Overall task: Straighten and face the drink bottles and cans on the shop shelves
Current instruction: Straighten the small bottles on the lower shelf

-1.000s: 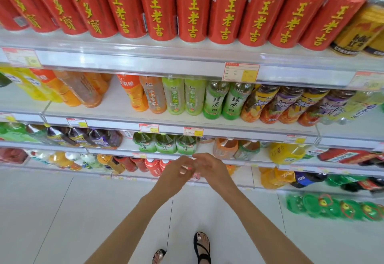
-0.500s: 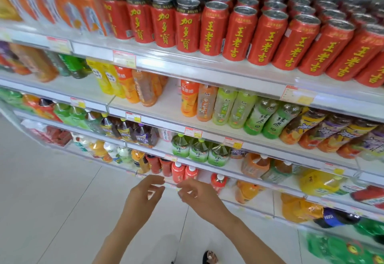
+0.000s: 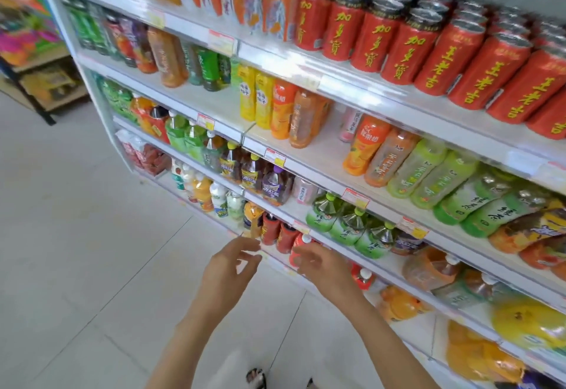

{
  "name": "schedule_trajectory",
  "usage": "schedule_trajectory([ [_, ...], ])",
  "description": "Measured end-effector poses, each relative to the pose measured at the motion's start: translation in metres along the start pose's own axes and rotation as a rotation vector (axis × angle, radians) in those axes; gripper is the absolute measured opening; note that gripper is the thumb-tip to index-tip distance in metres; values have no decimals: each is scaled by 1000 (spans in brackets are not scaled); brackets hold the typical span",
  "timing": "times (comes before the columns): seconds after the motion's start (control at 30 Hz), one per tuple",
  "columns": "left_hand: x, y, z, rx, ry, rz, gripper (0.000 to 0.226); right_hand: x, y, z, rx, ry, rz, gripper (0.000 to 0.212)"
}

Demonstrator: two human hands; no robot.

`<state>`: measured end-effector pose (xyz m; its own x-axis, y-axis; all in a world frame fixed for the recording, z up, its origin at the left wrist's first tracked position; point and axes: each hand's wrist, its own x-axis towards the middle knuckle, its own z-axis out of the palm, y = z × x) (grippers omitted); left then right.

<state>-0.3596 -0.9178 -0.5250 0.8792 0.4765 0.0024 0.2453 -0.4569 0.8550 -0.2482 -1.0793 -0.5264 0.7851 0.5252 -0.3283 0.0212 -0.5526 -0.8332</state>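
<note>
A: Hands?
B: L hand (image 3: 228,269) & R hand (image 3: 324,266) are both out in front of the low shelves, near each other w/ a gap between. Fingers loosely spread, nothing held in either.

A: Touching stock?
B: Can't tell, too blurred. R hand sits right in front of a red bottle w/ white cap (image 3: 301,244). Just beyond L fingertips stand two dark-red bottles (image 3: 271,229), upright, w/ an orange-yellow bottle (image 3: 252,218) beside them on the L-hand side.

A: One shelf up?
B: Above the R hand are three big green bottles (image 3: 349,226); the label looks like 绿茶. Above the L hand are dark tea bottles (image 3: 251,174) w/ yellow labels, text not legible.

A: Higher?
B: Up & to the right of the R hand are pale green bottles (image 3: 471,204), also marked 绿茶. Left of those stands an orange juice bottle (image 3: 363,146) w/ a big "C"; rest of the label is blurred. Above the L hand are yellow bottles (image 3: 255,99), print too small to read.

A: Cans?
B: Well above both hands, top right, tight rows, fronts out. One group reads 加多寶 cans (image 3: 343,33), yellow on red. Next to it, further right, 王老吉 cans (image 3: 477,76).

A: Tags?
B: Price tags (image 3: 275,157) on the shelf edges, red/white/yellow, unreadable.

A: Below?
B: Pale floor tiles (image 3: 76,235) and a sandalled foot (image 3: 255,378).
</note>
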Motion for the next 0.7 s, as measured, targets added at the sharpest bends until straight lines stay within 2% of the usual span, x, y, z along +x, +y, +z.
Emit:
schedule_trajectory([
  [0.2, -7, -10, -12, 0, 51, 6, 19, 9, -14, 14, -12, -37, -15, 23],
  [0.37, -2, -13, -12, 29, 25, 7, 17, 21, -19, 21, -12, -45, -7, 21],
  [0.53, 29, -13, -22, 261, 3, 136, 17, 46, -35, 6, 85, -12, -12, 17],
  [0.7, 82, -6, -38, 366, -19, 191, 21, 87, -44, -8, 135, 58, -10, 15],
])
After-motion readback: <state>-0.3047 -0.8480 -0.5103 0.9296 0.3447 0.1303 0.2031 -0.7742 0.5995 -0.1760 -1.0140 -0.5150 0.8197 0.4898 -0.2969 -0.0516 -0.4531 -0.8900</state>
